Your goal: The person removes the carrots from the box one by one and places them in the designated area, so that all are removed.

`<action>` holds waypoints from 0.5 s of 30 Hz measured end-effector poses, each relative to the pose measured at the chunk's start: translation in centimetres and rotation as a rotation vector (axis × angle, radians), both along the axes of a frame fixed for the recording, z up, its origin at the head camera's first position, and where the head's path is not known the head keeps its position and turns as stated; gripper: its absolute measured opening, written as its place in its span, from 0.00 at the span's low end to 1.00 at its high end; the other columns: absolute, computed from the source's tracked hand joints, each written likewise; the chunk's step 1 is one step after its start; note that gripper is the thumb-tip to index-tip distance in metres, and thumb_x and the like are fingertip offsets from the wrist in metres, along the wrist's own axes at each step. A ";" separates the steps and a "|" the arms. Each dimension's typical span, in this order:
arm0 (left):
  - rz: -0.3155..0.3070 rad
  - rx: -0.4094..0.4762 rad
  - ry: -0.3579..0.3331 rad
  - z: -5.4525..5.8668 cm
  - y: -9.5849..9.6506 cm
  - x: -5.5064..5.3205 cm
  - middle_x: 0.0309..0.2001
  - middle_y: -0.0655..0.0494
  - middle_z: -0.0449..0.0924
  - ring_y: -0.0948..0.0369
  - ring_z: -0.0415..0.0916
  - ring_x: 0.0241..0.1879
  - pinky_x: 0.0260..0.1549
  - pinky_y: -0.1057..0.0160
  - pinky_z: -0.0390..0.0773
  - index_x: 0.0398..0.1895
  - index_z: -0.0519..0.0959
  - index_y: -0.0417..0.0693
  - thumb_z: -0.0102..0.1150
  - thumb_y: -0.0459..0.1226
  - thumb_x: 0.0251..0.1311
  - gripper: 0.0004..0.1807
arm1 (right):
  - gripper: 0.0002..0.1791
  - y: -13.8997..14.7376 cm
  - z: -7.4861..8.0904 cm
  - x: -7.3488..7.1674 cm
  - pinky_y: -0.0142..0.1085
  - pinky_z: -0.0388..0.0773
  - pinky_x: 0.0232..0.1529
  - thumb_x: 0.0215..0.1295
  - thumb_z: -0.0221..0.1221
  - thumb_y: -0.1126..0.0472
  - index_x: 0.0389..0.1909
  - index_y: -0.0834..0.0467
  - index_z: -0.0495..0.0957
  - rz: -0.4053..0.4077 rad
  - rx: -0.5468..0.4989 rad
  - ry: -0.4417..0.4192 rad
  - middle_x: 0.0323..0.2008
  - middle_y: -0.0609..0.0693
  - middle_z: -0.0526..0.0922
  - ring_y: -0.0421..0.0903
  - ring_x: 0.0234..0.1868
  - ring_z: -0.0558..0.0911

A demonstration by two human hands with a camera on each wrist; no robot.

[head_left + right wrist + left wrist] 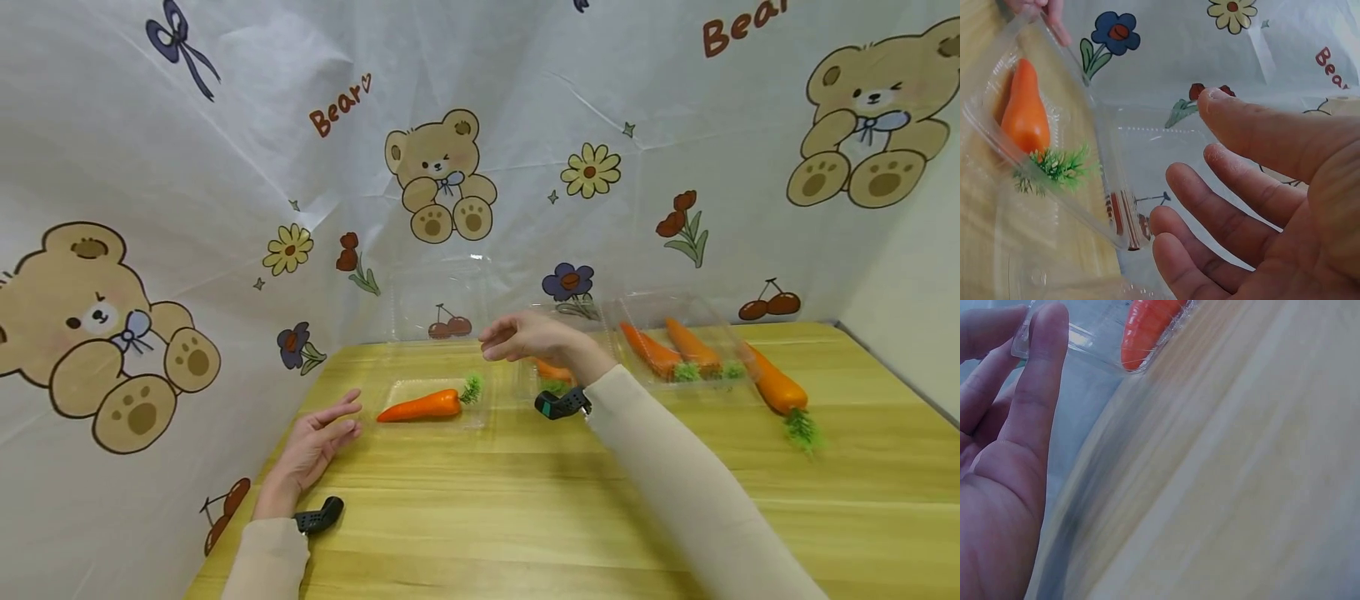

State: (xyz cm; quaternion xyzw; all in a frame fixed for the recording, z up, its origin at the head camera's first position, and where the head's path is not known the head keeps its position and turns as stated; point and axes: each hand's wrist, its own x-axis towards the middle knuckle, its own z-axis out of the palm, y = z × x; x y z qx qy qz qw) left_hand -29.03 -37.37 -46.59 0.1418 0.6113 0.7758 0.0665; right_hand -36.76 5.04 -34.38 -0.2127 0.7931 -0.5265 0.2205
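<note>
A clear plastic box [480, 421], its lid [438, 287] raised at the back, lies on the table with an orange toy carrot [423, 407] inside. The carrot's green leafy end points right. My left hand [315, 442] is at the box's left side, thumb and forefinger apart; its fingertips overlap the clear plastic edge [1020, 347] in the left wrist view. Over the box's right back side hovers my right hand [536, 336], palm inward, fingers loosely bent around nothing. In the right wrist view, the right hand's fingertips lie beside the raised lid [1124, 219].
Behind my right wrist is another clear box with a carrot [553, 371], partly hidden. Farther right, a clear box [731, 333] contains two carrots [693, 346]. A loose carrot [780, 387] lies beside it. Printed cloth [525, 67] hangs along the table's back and left.
</note>
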 end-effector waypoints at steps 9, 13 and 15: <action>0.000 0.009 0.000 0.1 -0.1 0.0 0.74 0.59 0.67 0.61 0.86 0.51 0.53 0.65 0.85 0.64 0.74 0.23 0.49 0.19 0.71 0.20 | 0.20 -2.6 -0.5 -0.2 0.47 0.78 0.66 0.68 0.67 0.62 0.59 0.58 0.79 0.071 -0.001 -0.016 0.61 0.59 0.82 0.48 0.56 0.83; -0.003 0.013 -0.002 0.0 0.0 0.0 0.75 0.57 0.67 0.61 0.87 0.49 0.53 0.65 0.85 0.64 0.74 0.23 0.49 0.19 0.71 0.20 | 0.19 -3.9 -1.4 -0.4 0.47 0.80 0.66 0.67 0.68 0.65 0.57 0.60 0.80 0.100 -0.055 0.000 0.58 0.60 0.83 0.47 0.54 0.84; -0.003 0.014 -0.003 0.0 0.2 0.0 0.76 0.56 0.66 0.61 0.87 0.48 0.52 0.65 0.86 0.63 0.75 0.24 0.49 0.19 0.71 0.19 | 0.18 -4.4 -1.9 -0.4 0.46 0.81 0.65 0.66 0.68 0.67 0.56 0.61 0.80 0.101 -0.084 0.019 0.55 0.58 0.85 0.47 0.53 0.84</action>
